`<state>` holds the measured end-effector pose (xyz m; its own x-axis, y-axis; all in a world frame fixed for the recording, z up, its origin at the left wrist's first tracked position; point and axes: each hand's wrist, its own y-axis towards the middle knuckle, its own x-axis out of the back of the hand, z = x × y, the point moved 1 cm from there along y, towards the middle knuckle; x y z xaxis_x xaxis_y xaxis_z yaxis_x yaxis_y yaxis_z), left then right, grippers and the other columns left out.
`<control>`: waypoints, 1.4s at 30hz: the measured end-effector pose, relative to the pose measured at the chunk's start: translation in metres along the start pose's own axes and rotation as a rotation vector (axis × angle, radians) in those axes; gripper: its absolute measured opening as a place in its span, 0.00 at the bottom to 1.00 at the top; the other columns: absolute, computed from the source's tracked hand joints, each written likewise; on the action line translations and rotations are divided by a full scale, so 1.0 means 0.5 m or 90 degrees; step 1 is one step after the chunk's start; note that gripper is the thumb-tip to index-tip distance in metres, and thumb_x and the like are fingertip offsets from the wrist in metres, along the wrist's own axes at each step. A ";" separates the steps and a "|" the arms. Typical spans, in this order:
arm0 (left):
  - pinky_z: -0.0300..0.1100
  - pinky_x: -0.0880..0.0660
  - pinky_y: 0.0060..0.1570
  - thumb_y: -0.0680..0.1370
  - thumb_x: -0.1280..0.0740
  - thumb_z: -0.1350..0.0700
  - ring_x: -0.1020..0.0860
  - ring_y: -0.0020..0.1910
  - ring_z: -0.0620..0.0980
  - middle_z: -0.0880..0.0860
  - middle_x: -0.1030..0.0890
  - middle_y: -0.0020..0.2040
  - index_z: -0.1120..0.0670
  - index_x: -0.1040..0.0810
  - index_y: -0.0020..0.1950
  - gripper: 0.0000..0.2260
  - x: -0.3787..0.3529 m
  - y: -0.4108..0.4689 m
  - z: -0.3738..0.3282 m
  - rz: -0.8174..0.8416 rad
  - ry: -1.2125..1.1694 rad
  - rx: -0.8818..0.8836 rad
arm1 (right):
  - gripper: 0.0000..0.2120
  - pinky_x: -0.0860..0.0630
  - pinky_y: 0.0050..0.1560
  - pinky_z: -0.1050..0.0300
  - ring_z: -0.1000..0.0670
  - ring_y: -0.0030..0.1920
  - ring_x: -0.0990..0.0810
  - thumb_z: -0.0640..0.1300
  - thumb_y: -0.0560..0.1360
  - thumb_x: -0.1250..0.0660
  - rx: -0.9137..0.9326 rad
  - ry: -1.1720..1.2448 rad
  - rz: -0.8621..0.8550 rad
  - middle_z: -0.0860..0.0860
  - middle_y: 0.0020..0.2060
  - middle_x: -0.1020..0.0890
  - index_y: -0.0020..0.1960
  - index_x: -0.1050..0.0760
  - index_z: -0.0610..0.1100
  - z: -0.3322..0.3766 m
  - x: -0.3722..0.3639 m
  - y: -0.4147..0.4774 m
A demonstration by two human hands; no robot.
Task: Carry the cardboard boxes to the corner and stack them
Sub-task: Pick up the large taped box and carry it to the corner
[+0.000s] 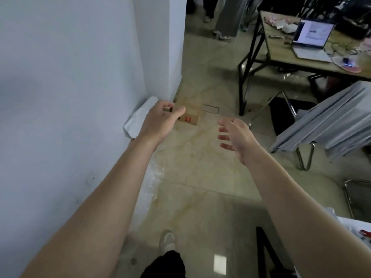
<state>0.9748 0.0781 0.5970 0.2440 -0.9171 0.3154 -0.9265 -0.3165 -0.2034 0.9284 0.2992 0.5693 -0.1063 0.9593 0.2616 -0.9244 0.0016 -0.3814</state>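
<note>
I'm pinching a small box point(168, 109) in my left hand point(160, 121), right hand point(234, 135) spread empty; cardboard box point(189, 115) looks light, stiff — grip its sides.

Glossy beige tiled floor point(200, 173), with a cardboard box point(189, 114) at the far wall corner, white foam point(138, 119) just left of it against the wall, and a table point(281, 59) and chair point(305, 157) standing at right.
</note>
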 end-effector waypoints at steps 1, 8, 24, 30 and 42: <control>0.49 0.23 0.62 0.77 0.30 0.38 0.19 0.62 0.51 0.49 0.18 0.63 0.44 0.23 0.63 0.18 -0.010 0.044 -0.011 0.009 0.005 -0.003 | 0.13 0.18 0.61 0.43 0.45 0.57 0.18 0.55 0.81 0.30 -0.003 0.008 -0.005 0.48 0.57 0.19 0.61 0.23 0.49 0.013 0.005 0.033; 0.57 0.26 0.70 0.76 0.31 0.35 0.21 0.67 0.53 0.52 0.21 0.70 0.47 0.24 0.71 0.28 -0.101 0.288 -0.081 0.073 0.068 -0.007 | 0.12 0.18 0.61 0.43 0.47 0.53 0.19 0.56 0.79 0.29 -0.035 0.035 -0.042 0.49 0.55 0.19 0.58 0.23 0.51 0.073 0.058 0.237; 0.57 0.27 0.71 0.80 0.32 0.36 0.23 0.68 0.54 0.52 0.24 0.70 0.47 0.30 0.77 0.29 -0.342 0.880 -0.215 0.074 0.147 0.089 | 0.14 0.20 0.66 0.41 0.42 0.61 0.19 0.56 0.83 0.34 -0.107 -0.002 0.038 0.50 0.55 0.19 0.63 0.25 0.49 0.201 0.140 0.939; 0.57 0.25 0.70 0.75 0.31 0.32 0.20 0.64 0.54 0.51 0.22 0.69 0.44 0.28 0.74 0.31 -0.327 1.041 -0.217 0.010 0.144 0.137 | 0.15 0.20 0.65 0.39 0.41 0.63 0.19 0.56 0.82 0.33 -0.124 -0.019 0.069 0.50 0.52 0.20 0.62 0.25 0.48 0.259 0.111 1.112; 0.47 0.29 0.61 0.80 0.31 0.39 0.21 0.65 0.54 0.48 0.22 0.58 0.49 0.31 0.78 0.29 -0.373 1.489 -0.142 0.022 0.073 0.178 | 0.17 0.20 0.66 0.39 0.47 0.55 0.20 0.55 0.82 0.32 -0.183 -0.079 0.035 0.49 0.55 0.19 0.66 0.23 0.47 0.304 0.012 1.470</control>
<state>0.2192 0.0308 0.4524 0.1649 -0.9004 0.4025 -0.8150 -0.3543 -0.4586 0.1927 0.2633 0.4254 -0.2129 0.9187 0.3327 -0.7769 0.0473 -0.6278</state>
